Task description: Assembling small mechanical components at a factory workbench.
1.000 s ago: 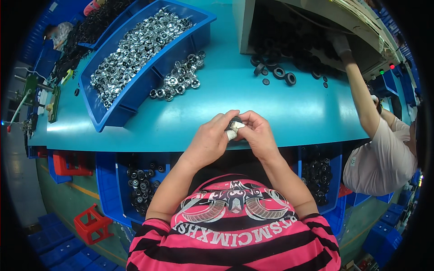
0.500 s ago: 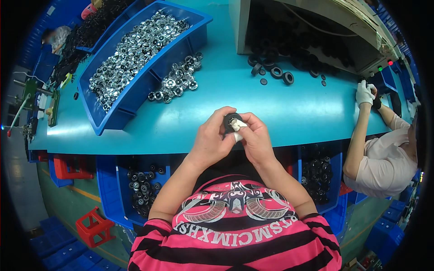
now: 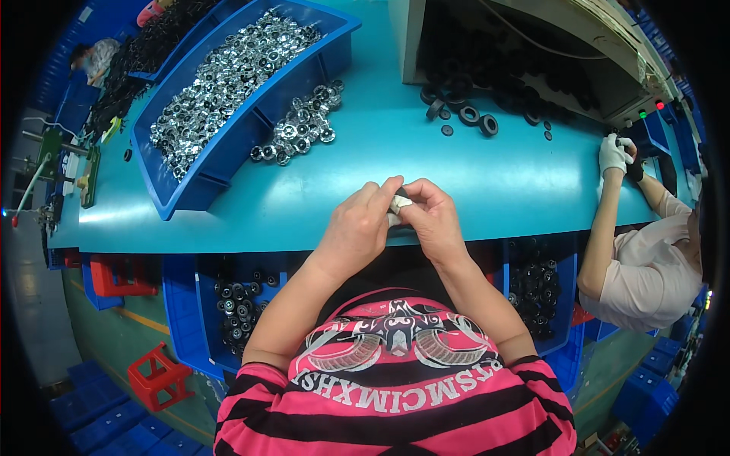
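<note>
My left hand (image 3: 356,226) and my right hand (image 3: 433,224) meet over the near edge of the table, both closed round a small black tyre (image 3: 400,191). Only a sliver of the tyre shows between the fingers. A white wrap (image 3: 401,203) covers a thumb tip pressed against it. Whether a hub sits inside the tyre is hidden. Beyond my hands, shiny chrome wheel hubs (image 3: 303,131) lie in a loose heap, beside a long blue bin (image 3: 262,114) filled with the same hubs.
A pale box-like cabinet (image 3: 411,42) at the far right holds a dark pile of black tyres (image 3: 489,125), some spilling out. Blue bins (image 3: 201,304) of finished-looking black wheels (image 3: 242,308) sit below the table edge. A co-worker in white gloves (image 3: 614,156) works at right; red stools (image 3: 158,376) stand left.
The tyre, its round face showing before, is now turned and mostly covered by my fingers. My left fingers have closed further over its top.
</note>
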The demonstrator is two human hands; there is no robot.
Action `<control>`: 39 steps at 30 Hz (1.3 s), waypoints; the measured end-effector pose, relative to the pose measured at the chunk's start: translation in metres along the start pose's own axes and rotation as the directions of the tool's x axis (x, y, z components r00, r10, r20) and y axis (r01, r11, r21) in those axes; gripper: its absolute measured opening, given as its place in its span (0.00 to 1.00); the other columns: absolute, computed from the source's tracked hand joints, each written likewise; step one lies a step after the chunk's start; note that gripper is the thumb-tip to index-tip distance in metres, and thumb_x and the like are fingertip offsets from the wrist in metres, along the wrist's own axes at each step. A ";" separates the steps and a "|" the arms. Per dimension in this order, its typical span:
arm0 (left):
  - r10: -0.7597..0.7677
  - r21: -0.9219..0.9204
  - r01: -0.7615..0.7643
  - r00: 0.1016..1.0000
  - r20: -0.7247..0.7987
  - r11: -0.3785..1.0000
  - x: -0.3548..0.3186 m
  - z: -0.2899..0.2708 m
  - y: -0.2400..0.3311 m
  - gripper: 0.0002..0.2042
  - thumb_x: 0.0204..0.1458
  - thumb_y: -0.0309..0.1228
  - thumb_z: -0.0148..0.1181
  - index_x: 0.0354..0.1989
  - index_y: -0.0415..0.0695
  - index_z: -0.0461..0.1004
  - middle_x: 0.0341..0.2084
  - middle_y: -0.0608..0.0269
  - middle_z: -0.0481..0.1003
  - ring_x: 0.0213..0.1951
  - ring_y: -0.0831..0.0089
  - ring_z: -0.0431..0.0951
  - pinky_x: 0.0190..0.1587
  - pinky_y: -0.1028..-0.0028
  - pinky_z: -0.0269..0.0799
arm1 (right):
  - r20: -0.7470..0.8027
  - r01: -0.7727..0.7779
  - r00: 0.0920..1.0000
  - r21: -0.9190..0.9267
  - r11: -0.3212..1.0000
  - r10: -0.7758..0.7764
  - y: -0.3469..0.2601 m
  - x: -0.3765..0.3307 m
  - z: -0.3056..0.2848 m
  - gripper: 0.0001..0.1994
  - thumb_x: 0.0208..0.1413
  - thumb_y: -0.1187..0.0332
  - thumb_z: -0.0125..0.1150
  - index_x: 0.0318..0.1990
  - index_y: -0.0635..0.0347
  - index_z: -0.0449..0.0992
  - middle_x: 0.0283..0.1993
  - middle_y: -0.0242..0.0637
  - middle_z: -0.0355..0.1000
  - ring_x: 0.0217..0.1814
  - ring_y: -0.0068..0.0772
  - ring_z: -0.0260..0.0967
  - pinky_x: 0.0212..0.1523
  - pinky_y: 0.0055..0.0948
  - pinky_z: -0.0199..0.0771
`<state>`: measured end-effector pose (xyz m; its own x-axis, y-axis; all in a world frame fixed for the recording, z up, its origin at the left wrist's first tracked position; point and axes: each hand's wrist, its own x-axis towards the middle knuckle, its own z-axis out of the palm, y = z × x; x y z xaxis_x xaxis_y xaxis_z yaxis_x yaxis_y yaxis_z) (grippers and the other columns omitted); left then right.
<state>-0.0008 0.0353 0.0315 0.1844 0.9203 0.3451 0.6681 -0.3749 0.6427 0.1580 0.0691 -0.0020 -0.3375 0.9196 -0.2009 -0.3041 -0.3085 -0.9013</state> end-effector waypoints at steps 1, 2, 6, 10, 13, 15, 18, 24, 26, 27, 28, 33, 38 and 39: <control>0.007 0.013 -0.007 1.000 -0.008 1.000 0.000 0.001 0.001 0.29 0.42 0.12 0.57 0.57 0.41 0.70 0.31 0.50 0.72 0.32 0.50 0.77 0.34 0.58 0.73 | -0.013 0.004 1.000 -0.004 1.000 -0.004 0.000 0.000 0.000 0.08 0.55 0.79 0.59 0.42 0.66 0.74 0.39 0.38 0.77 0.38 0.22 0.75 0.39 0.24 0.79; 0.015 0.027 -0.015 1.000 -0.015 1.000 0.001 0.001 0.002 0.29 0.41 0.12 0.57 0.57 0.41 0.71 0.31 0.50 0.71 0.32 0.50 0.76 0.34 0.57 0.73 | -0.013 0.009 1.000 0.002 1.000 -0.009 0.001 0.000 -0.001 0.08 0.55 0.79 0.60 0.42 0.66 0.74 0.39 0.37 0.77 0.38 0.22 0.75 0.39 0.24 0.79; -0.020 -0.165 0.025 0.999 0.035 0.986 0.001 0.000 -0.008 0.28 0.43 0.13 0.58 0.57 0.40 0.72 0.35 0.53 0.74 0.33 0.60 0.78 0.35 0.65 0.75 | 0.024 -0.029 0.999 0.096 0.995 0.027 -0.001 0.001 -0.004 0.07 0.56 0.78 0.60 0.42 0.66 0.75 0.38 0.37 0.77 0.37 0.23 0.76 0.39 0.25 0.79; -0.109 -0.534 0.115 0.993 0.043 0.837 -0.004 0.008 -0.020 0.27 0.45 0.14 0.59 0.58 0.42 0.72 0.39 0.57 0.77 0.34 0.72 0.77 0.36 0.73 0.73 | 0.083 -0.138 0.989 0.232 0.963 0.122 0.002 0.002 -0.008 0.06 0.56 0.77 0.60 0.41 0.65 0.75 0.37 0.36 0.77 0.37 0.24 0.76 0.38 0.25 0.79; -0.066 -0.322 0.059 0.998 -0.010 0.945 -0.003 0.003 -0.010 0.27 0.44 0.13 0.58 0.57 0.43 0.72 0.35 0.56 0.76 0.31 0.67 0.77 0.34 0.70 0.73 | 0.053 -0.093 0.995 0.189 0.978 0.084 0.000 0.002 -0.003 0.06 0.56 0.78 0.60 0.41 0.65 0.76 0.37 0.36 0.76 0.37 0.23 0.75 0.37 0.24 0.79; -0.011 -0.210 0.003 0.999 -0.036 0.978 -0.003 0.002 -0.009 0.27 0.43 0.12 0.57 0.56 0.43 0.73 0.33 0.55 0.75 0.30 0.63 0.77 0.33 0.68 0.73 | 0.039 -0.076 0.997 0.161 0.984 0.070 0.001 0.003 -0.002 0.06 0.56 0.78 0.60 0.41 0.65 0.76 0.38 0.35 0.76 0.37 0.22 0.75 0.38 0.23 0.79; 0.030 -0.142 -0.038 0.998 -0.062 0.989 -0.002 0.003 -0.008 0.27 0.42 0.11 0.57 0.54 0.43 0.73 0.30 0.54 0.73 0.28 0.57 0.76 0.32 0.65 0.73 | 0.011 -0.047 0.999 0.124 0.991 0.046 0.004 0.003 0.000 0.07 0.56 0.78 0.60 0.42 0.65 0.76 0.38 0.35 0.76 0.38 0.22 0.74 0.38 0.23 0.79; 0.034 -0.101 -0.035 0.999 -0.016 0.994 0.000 0.000 -0.009 0.25 0.45 0.13 0.59 0.54 0.42 0.73 0.33 0.58 0.75 0.31 0.63 0.78 0.34 0.67 0.75 | 0.036 -0.062 0.998 0.155 0.986 0.057 0.003 0.003 0.000 0.07 0.57 0.75 0.61 0.43 0.64 0.76 0.38 0.35 0.76 0.38 0.22 0.75 0.39 0.23 0.79; -0.075 -0.444 0.056 0.997 -0.026 0.894 -0.002 0.006 -0.015 0.23 0.48 0.14 0.60 0.56 0.42 0.72 0.37 0.61 0.76 0.34 0.69 0.78 0.37 0.70 0.75 | 0.068 -0.098 0.994 0.200 0.975 0.086 0.002 0.002 0.000 0.08 0.58 0.74 0.62 0.44 0.64 0.75 0.38 0.36 0.76 0.38 0.23 0.75 0.40 0.23 0.80; -0.128 -0.596 0.093 0.992 -0.017 0.798 -0.003 0.008 -0.017 0.23 0.50 0.15 0.60 0.57 0.41 0.72 0.38 0.63 0.76 0.36 0.73 0.78 0.39 0.72 0.75 | 0.079 -0.127 0.991 0.226 0.966 0.112 0.001 0.000 0.000 0.09 0.59 0.73 0.62 0.45 0.64 0.75 0.39 0.36 0.76 0.38 0.23 0.76 0.40 0.23 0.80; -0.184 -0.680 0.145 0.983 0.015 0.719 -0.006 0.008 -0.017 0.22 0.52 0.16 0.60 0.58 0.41 0.71 0.40 0.64 0.75 0.38 0.74 0.77 0.41 0.73 0.75 | 0.092 -0.157 0.986 0.252 0.955 0.138 -0.001 -0.001 0.001 0.09 0.59 0.72 0.62 0.45 0.65 0.75 0.39 0.37 0.77 0.38 0.24 0.76 0.40 0.24 0.80; -0.203 -0.690 0.204 0.975 0.084 0.694 -0.010 0.003 -0.023 0.24 0.55 0.20 0.60 0.62 0.41 0.68 0.43 0.65 0.74 0.43 0.77 0.75 0.46 0.76 0.74 | 0.151 -0.182 0.975 0.142 0.973 0.161 -0.006 0.000 -0.008 0.13 0.60 0.71 0.62 0.49 0.66 0.75 0.41 0.38 0.78 0.40 0.25 0.78 0.41 0.24 0.81; -0.163 -0.519 0.244 0.967 0.198 0.820 -0.007 -0.013 -0.026 0.24 0.56 0.21 0.61 0.63 0.39 0.68 0.48 0.63 0.72 0.49 0.75 0.74 0.51 0.73 0.73 | 0.137 -0.162 0.980 0.120 0.979 0.146 -0.012 0.000 -0.005 0.15 0.60 0.70 0.63 0.52 0.67 0.74 0.44 0.38 0.78 0.41 0.26 0.78 0.42 0.24 0.81; -0.168 -0.509 0.248 0.966 0.199 0.824 -0.006 -0.013 -0.024 0.24 0.56 0.21 0.61 0.63 0.39 0.67 0.49 0.63 0.72 0.50 0.75 0.74 0.52 0.73 0.73 | 0.135 -0.154 0.981 0.100 0.983 0.140 -0.011 0.001 -0.004 0.15 0.61 0.70 0.63 0.53 0.67 0.74 0.45 0.39 0.77 0.42 0.26 0.78 0.42 0.24 0.81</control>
<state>-0.0273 0.0372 0.0225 0.2095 0.9737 0.0896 0.2294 -0.1380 0.9635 0.1645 0.0740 0.0068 -0.4940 0.8259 -0.2717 -0.3357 -0.4694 -0.8167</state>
